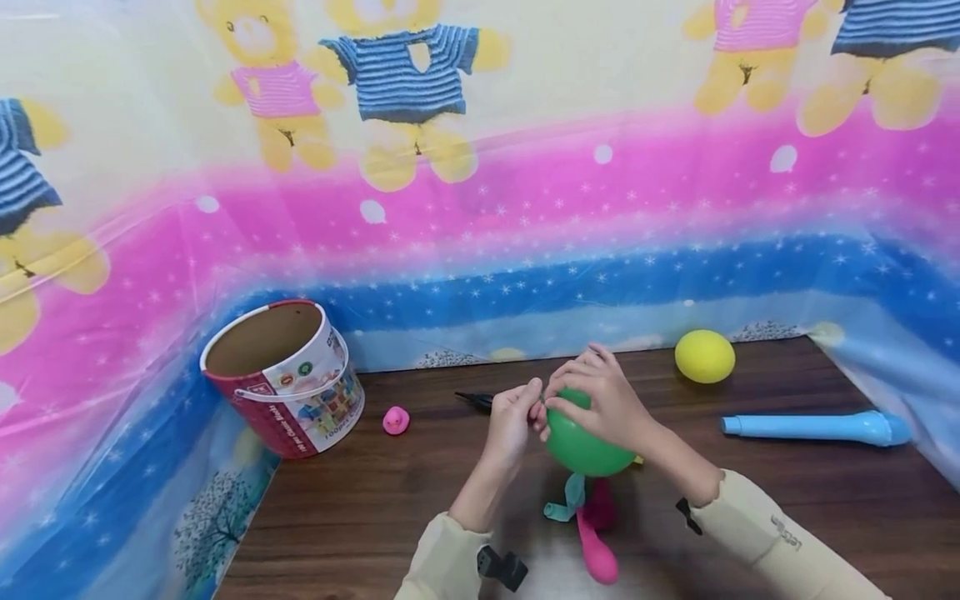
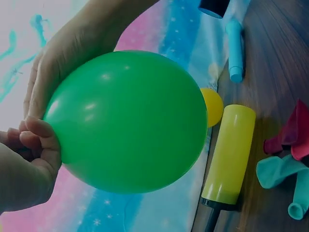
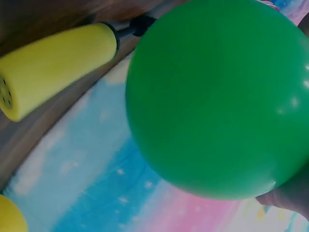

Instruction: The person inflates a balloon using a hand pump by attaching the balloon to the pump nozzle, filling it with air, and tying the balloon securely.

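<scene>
An inflated green balloon (image 1: 588, 446) is held above the table, its neck end turned to the left. My left hand (image 1: 512, 427) pinches the balloon at its neck with curled fingers. Against the top of the balloon lies my right hand (image 1: 603, 402), thumb and fingers bent at the same neck end. The left wrist view shows the fingertips of both hands meeting there; the neck itself is hidden by them. Below the balloon lie a limp pink balloon (image 1: 596, 550), a teal one (image 1: 573, 493) and a dark magenta one (image 2: 285, 133).
A yellow hand pump (image 2: 229, 154) lies behind the balloon. To the left stand a tilted bucket (image 1: 288, 429) with a white handle and a small pink duck (image 1: 396, 421). On the right are a yellow ball-like object (image 1: 705, 357) and a light blue tube-shaped object (image 1: 813, 427). Patterned cloth surrounds the table.
</scene>
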`<state>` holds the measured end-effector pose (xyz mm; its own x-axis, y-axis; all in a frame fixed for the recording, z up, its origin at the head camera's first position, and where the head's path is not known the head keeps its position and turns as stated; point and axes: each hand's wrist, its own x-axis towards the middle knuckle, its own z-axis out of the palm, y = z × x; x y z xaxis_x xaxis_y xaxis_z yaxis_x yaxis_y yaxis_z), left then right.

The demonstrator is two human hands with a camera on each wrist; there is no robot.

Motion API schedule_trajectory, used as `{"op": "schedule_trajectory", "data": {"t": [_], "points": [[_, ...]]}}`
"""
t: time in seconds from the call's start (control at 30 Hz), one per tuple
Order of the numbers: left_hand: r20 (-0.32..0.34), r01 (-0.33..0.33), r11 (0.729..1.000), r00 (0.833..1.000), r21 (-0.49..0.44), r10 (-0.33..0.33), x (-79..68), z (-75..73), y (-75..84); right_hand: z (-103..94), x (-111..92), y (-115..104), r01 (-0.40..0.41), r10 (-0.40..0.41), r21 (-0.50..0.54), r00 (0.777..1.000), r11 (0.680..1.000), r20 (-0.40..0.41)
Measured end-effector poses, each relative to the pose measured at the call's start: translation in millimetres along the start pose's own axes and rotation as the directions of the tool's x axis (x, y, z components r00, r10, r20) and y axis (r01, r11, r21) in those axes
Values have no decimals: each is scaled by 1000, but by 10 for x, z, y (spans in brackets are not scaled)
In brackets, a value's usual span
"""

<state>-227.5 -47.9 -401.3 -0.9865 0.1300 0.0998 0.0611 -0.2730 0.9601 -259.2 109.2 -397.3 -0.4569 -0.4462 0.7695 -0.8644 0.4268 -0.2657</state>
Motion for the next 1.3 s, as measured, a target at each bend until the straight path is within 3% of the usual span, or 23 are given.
{"op": "schedule_trajectory", "data": {"t": [0.17, 0.27, 0.5, 0.63, 0.7, 0.87, 1.07, 1.2, 1.3], "points": [[32, -49, 996, 998, 76, 47, -13, 26, 31, 9, 4, -84, 54, -55, -202, 999, 978, 2], [56, -36, 995, 998, 98, 31, 10, 18, 70, 36, -17, -115, 105, -106, -264, 994, 959, 9], [141, 44, 993, 988, 109, -60, 101, -70, 137, 27, -103, -202, 94, -93, -99, 996, 991, 19], [124, 44, 995, 991, 93, -56, 153, -121, 131, 7, -130, -239, 73, -73, 13, 997, 997, 32], [107, 47, 995, 993, 93, -57, 158, -115, 139, 2, -116, -210, 49, -50, 20, 998, 999, 44], [69, 73, 988, 994, 133, -82, 103, -53, 106, 23, -102, -130, -11, 17, -95, 997, 995, 69], [2, 81, 985, 997, 154, -82, 51, -34, 38, 87, -188, -202, -172, 173, -91, 985, 981, -6], [2, 75, 988, 997, 133, -76, 46, -19, 49, 139, -159, -251, -301, 300, 1, 949, 954, -97], [-11, 62, 995, 998, 73, -62, 50, 25, 71, 175, -99, -279, -411, 421, 93, 896, 907, -144]]}}
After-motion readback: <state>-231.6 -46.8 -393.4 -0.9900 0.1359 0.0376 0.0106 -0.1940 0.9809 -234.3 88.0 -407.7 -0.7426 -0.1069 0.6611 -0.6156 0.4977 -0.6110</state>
